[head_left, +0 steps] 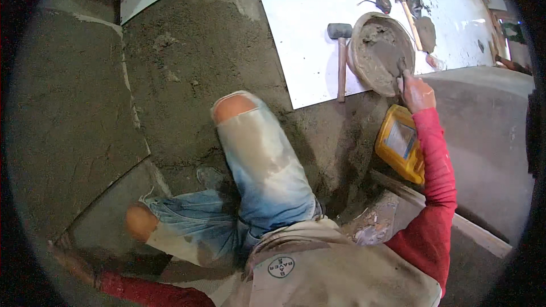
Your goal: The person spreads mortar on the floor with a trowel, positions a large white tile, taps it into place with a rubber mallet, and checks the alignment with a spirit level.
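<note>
My right hand (420,94) is closed around the handle of a trowel (402,68), whose working end dips into wet grey mortar (387,54). That mortar fills part of a round, mud-coated basin (354,51). At the lower left, in shadow, my left hand (77,262) reaches out beside the edge of the grey mortar surface. Its fingers look stretched out with nothing visible in them, though the area is dim.
A rubber mallet (342,59) lies left of the basin on a white tile (296,40). Beyond are a hammer (410,23), a small dark round tool (383,4) and a mortar-smeared trowel (425,31). A yellow jug (401,142) lies near my right forearm, beside a wooden strip (455,222). Rough mortar (182,68) covers the floor ahead.
</note>
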The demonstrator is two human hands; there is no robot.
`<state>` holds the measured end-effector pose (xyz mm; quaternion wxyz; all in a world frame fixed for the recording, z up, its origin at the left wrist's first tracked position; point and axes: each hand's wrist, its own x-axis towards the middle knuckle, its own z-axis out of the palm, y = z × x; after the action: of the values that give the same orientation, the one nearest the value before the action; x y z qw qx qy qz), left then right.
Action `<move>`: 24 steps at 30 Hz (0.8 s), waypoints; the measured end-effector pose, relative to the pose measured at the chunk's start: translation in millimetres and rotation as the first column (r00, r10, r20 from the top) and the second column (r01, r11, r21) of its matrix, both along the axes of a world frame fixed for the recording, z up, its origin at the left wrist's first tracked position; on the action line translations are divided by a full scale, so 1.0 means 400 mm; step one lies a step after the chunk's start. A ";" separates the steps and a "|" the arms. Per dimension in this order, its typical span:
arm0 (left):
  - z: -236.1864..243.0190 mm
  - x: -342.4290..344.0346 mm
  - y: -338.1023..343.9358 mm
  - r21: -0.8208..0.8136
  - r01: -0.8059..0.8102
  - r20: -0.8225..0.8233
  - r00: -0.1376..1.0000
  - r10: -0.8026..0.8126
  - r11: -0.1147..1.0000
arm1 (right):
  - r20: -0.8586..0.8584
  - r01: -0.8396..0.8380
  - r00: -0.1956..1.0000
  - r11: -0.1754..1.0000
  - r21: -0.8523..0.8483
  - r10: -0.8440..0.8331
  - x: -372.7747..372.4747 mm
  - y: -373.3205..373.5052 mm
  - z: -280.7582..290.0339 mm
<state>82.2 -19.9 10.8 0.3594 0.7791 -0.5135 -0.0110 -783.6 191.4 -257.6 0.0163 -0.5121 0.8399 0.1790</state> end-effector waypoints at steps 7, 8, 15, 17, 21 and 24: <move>-0.021 -0.115 -0.005 -0.069 -0.019 -0.063 0.998 0.015 0.997 | 0.311 -0.062 0.950 0.996 0.059 0.040 -0.030 -0.052 0.096; -0.029 -0.126 -0.004 -0.059 -0.021 -0.050 0.999 0.018 0.998 | 0.329 -0.016 0.944 0.995 0.100 -0.018 -0.062 -0.058 0.101; -0.008 -0.217 -0.017 -0.063 0.014 -0.212 0.977 -0.027 0.998 | 0.764 0.328 0.451 0.882 0.339 -0.461 -0.217 0.071 0.015; -0.018 -0.242 -0.011 -0.039 -0.043 -0.139 0.990 0.037 0.998 | 0.869 0.534 0.322 0.830 0.160 -0.375 -0.155 0.128 0.003; -0.005 -0.220 -0.024 -0.090 -0.090 -0.150 0.986 0.075 0.992 | 0.802 0.505 0.568 0.848 -0.163 -0.185 0.018 0.182 0.038; 0.003 -0.134 -0.027 -0.056 -0.002 -0.193 0.981 -0.009 0.998 | 0.768 0.485 0.631 0.828 -0.283 -0.107 0.172 0.267 -0.068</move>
<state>28.7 -30.5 11.9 0.4294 0.7629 -0.4777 -0.0730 -714.8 298.3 -284.9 0.2535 -0.3776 0.8548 -0.2498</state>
